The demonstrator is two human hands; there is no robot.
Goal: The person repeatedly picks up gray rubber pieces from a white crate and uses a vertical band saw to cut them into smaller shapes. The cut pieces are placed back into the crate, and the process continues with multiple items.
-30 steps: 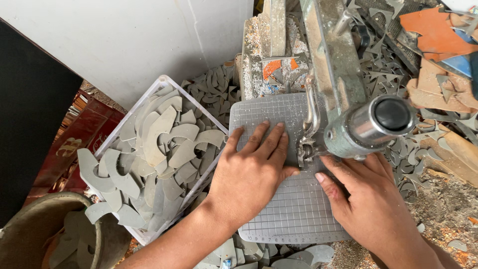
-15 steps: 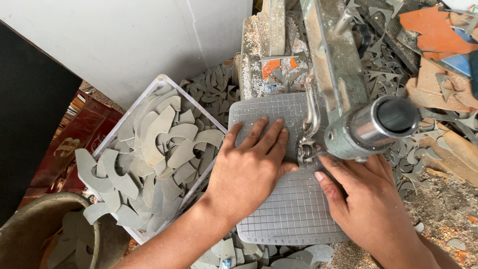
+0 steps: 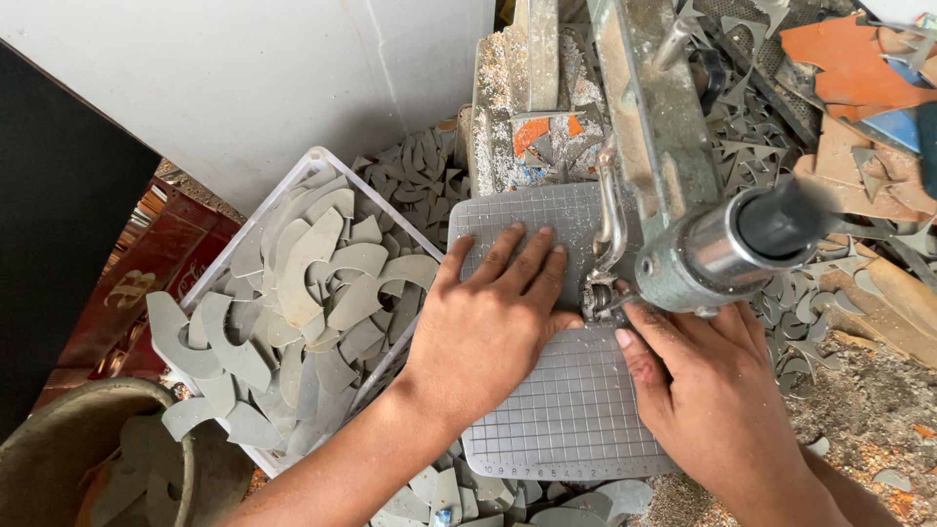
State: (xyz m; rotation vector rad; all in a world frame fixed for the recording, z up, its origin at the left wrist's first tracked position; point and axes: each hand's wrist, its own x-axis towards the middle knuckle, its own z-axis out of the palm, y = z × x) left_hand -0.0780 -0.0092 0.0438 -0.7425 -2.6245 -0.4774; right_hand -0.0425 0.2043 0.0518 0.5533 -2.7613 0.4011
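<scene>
My left hand (image 3: 493, 327) lies flat, fingers spread, on a grey gridded sheet (image 3: 566, 410) that rests under a metal cutting machine (image 3: 673, 195). My right hand (image 3: 708, 381) presses the same sheet from the right, its fingertips close to the machine's cutting head (image 3: 600, 298). Both hands hold the sheet down on either side of the blade; the part of the sheet at the blade is hidden by the fingers and the machine.
A white wire basket (image 3: 322, 161) at the left is full of grey curved cut pieces (image 3: 312, 283). A round brown tub (image 3: 59, 459) sits at the bottom left. Grey and orange offcuts (image 3: 849, 68) litter the right side and lie behind the machine.
Both hands and the sheet have barely shifted; the view has edged slightly, and the machine's cylinder now sits a little further right.
</scene>
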